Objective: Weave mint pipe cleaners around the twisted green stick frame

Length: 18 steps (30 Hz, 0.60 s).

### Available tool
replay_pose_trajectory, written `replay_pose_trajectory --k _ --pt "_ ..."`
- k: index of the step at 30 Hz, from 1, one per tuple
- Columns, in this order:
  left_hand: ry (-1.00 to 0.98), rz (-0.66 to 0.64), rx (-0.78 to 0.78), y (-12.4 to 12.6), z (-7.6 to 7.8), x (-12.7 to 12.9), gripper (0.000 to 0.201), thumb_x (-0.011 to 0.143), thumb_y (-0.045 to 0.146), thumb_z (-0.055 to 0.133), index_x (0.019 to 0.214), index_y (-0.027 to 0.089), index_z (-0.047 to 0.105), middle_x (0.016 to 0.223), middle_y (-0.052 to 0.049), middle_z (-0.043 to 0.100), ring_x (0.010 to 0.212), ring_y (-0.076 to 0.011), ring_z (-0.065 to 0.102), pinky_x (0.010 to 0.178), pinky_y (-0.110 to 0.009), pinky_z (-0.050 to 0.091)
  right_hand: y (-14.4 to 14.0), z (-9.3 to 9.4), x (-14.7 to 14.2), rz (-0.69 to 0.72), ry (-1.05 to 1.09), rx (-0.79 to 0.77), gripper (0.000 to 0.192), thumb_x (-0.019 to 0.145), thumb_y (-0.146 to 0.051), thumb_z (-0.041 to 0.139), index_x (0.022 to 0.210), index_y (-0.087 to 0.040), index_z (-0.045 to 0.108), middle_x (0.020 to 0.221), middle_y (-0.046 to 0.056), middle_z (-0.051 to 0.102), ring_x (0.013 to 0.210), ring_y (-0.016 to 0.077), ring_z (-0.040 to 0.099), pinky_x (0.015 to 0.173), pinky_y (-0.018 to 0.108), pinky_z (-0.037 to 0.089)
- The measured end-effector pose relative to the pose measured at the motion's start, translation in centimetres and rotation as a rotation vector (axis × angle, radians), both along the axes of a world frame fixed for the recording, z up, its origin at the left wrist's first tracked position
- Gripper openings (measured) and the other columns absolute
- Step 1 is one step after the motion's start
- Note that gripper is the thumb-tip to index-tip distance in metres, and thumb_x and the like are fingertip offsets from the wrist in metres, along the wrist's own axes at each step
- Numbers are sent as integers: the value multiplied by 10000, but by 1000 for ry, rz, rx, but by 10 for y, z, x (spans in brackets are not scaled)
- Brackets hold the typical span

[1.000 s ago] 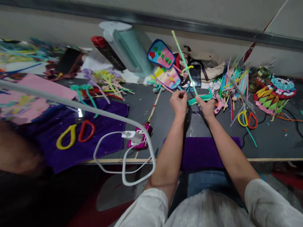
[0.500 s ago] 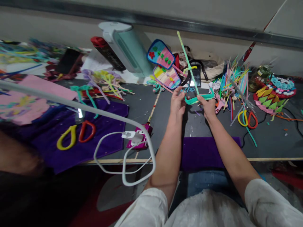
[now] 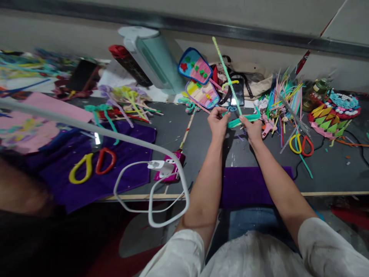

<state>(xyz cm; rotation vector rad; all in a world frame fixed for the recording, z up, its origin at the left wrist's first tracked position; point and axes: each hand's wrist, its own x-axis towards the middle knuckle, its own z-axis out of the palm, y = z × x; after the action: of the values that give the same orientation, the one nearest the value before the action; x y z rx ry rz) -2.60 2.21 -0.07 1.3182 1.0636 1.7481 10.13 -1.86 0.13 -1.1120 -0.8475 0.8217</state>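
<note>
Above the grey table I hold a pipe-cleaner piece with a teal, bent base strip. From the base a long pale green pipe-cleaner stem slants up to a yellow tip. A short yellow pipe cleaner crosses it partway. My left hand is closed in a pinch on the base's left end, which the fingers cover. With thumb and fingers, my right hand grips the base just right of the stem. The base's upturned right end sticks out past that hand.
Right of my hands lie a pink glue gun, loose pipe cleaners and yellow-red scissors. Behind stand a pale green pitcher and decorated fuzzy panels. A white cable hangs at front left; another person's arm is far left.
My left fingers have folded down and closed over the left end of the teal base, which showed before. The stem's tip has shifted slightly left. My right hand keeps its grip.
</note>
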Motion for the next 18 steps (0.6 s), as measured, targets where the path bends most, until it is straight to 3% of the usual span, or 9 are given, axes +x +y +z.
replay_pose_trajectory --k 4,9,14,18 --pt "45 75 -1 -2 2 1 192 725 305 822 756 206 660 733 16 621 669 -129 496 650 -241 412 0 -1 0 -6 -4 4 297 648 -435 804 780 -177 739 756 29 757 722 179 684 718 324 589" --pt "-99 63 -49 -7 9 2 154 711 235 814 729 203 664 720 15 608 697 -130 559 645 -229 422 1 0 1 -22 3 -6 320 641 -451 812 786 -175 739 770 32 759 747 183 694 736 330 590" --pt "-317 -13 -167 -2 8 -2 200 705 253 836 748 193 650 716 6 663 660 -124 624 634 -242 467 0 2 1 -33 -18 -44 307 645 -447 810 775 -179 736 749 26 752 730 182 689 706 322 584" --pt "-478 -162 -304 4 2 -7 267 682 292 877 794 195 654 757 -8 704 655 -128 665 668 -269 539 1 1 1 -22 -11 -42 335 647 -469 806 790 -175 732 756 25 746 720 172 677 684 310 574"
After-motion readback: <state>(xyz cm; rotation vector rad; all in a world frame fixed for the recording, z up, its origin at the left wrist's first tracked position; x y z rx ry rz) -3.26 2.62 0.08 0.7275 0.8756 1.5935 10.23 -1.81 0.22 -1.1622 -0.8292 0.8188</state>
